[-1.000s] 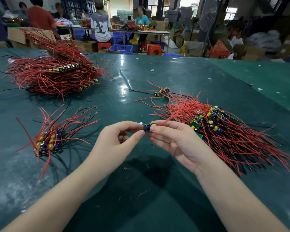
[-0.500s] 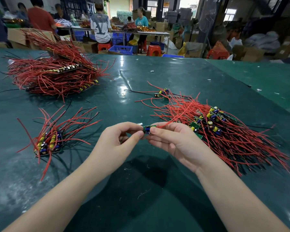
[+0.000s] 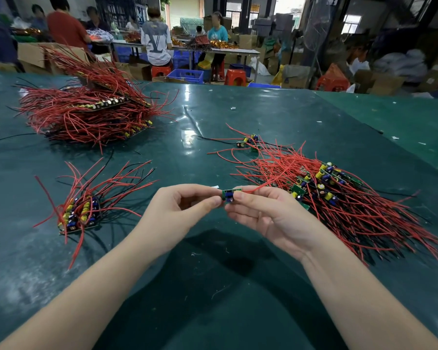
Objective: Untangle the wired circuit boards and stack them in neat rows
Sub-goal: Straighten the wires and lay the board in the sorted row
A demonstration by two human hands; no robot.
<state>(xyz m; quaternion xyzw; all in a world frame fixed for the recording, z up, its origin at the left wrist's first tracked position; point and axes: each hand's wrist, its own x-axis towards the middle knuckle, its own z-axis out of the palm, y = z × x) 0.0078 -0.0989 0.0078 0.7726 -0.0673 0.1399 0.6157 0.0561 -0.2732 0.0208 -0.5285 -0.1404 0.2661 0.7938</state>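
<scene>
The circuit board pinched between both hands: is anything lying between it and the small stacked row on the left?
Nothing visible does. The circuit board, pinched by the left hand and right hand, faces bare green table toward the small stacked row. Only that row's own red wires fan toward it. Its red lead trails into the tangled pile.

Factory assembly floor: green worktable [image 3: 263, 117], workers [image 3: 155, 41] on stools [image 3: 235, 77], stacked cardboard boxes [image 3: 379, 83].
</scene>
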